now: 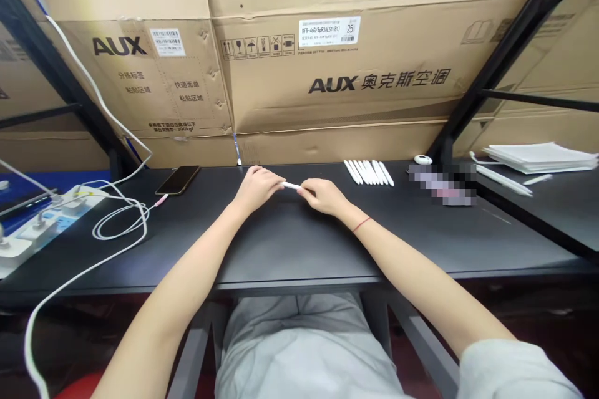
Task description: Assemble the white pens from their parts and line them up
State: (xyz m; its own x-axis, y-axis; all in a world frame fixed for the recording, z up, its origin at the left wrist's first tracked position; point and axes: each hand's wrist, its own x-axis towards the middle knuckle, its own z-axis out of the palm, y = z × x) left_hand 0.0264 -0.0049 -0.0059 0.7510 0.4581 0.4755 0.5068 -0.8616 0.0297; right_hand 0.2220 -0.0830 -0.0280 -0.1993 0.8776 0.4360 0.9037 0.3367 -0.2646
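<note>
Two bare forearms reached forward from the lower corners of the view and met near the far edge of the black desk [290, 243]. Left hand [257, 190] was mostly closed, palm down, fingers curled in, fingertips on one end of a white plastic stick [291, 185]. Right hand [322, 195] was also nearly closed, fingers pointing back toward the left hand and pinching the other end. Exact finger grip was too small to tell. The stick lay almost level between the hands, just above the desk, and a red string bracelet [361, 224] circled the right wrist.

Several matching white sticks [367, 172] lay side by side along the far edge, right of the hands. A smartphone [178, 179] sat face up near the far edge, left of the hands, with a white charging cable [116, 218] running to a power strip [47, 218] at the left edge. Flattened AUX cardboard boxes [327, 75] stood behind the desk.
</note>
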